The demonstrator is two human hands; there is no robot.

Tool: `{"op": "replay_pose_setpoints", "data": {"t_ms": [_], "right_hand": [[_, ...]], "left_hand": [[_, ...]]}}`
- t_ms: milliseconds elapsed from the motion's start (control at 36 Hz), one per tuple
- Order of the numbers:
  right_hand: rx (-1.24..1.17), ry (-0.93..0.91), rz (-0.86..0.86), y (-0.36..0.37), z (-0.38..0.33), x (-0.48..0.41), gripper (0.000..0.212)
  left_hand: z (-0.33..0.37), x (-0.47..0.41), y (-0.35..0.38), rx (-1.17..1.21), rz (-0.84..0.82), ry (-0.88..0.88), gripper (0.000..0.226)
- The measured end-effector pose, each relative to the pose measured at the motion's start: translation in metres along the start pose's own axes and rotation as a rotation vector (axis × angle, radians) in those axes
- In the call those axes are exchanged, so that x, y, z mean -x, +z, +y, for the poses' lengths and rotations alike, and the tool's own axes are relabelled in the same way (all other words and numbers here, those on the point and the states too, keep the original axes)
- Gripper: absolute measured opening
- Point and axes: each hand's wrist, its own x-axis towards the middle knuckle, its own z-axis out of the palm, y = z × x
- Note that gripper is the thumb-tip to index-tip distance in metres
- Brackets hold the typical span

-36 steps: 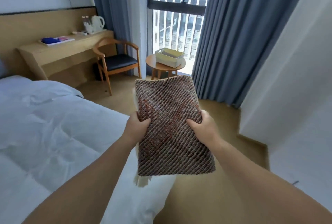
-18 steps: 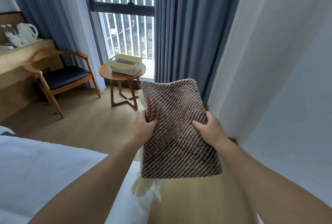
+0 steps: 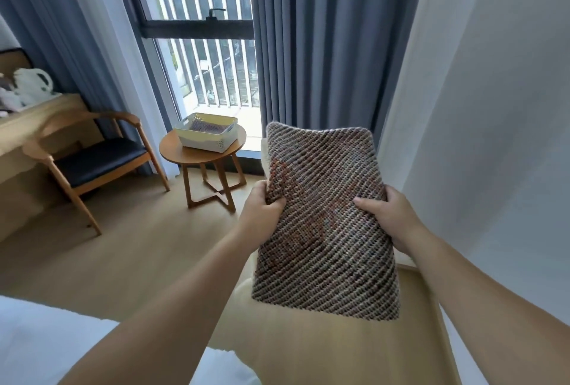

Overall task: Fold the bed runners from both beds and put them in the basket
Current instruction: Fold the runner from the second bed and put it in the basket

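Fingers of the left hand [image 3: 262,215] wrap the left edge of the folded runner [image 3: 324,227], thumb on top; the right hand [image 3: 390,218] clamps the right edge likewise. Both hands are closed on the cloth. The grip at opposite edges appears meant to keep the folded layers flat and stacked for carrying. The runner hangs in the air over the floor, right of centre and near the viewer, well apart from the basket [image 3: 188,134]. Its weave is coarse and diagonal, brown and cream with rust patches; the shape is a thick rectangle with a rounded far fold. The basket, pale perforated plastic, sits on a round wooden table [image 3: 172,154] at the far window and seemingly already holds a similar woven piece. Judged step: carrying the runner to the basket.
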Motion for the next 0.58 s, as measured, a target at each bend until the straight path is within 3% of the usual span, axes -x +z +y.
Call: {"op": "replay_pose_setpoints", "data": {"t_ms": [278,472,583], "right_hand": [[0.19,-0.24,-0.078,-0.058,-0.009,-0.12,0.042],[0.216,-0.283,-0.146,-0.054,-0.028,-0.188,0.047],[0.214,-0.275,-0.183,-0.037,-0.031,-0.229,0.038]], "left_hand": [[-0.002,-0.083,0.079,0.017,0.173,-0.139,0.034],[0.004,-0.134,0.089,0.116,0.237,-0.123,0.027],[-0.006,-0.168,0.081,0.094,0.281,-0.107,0.027]]}}
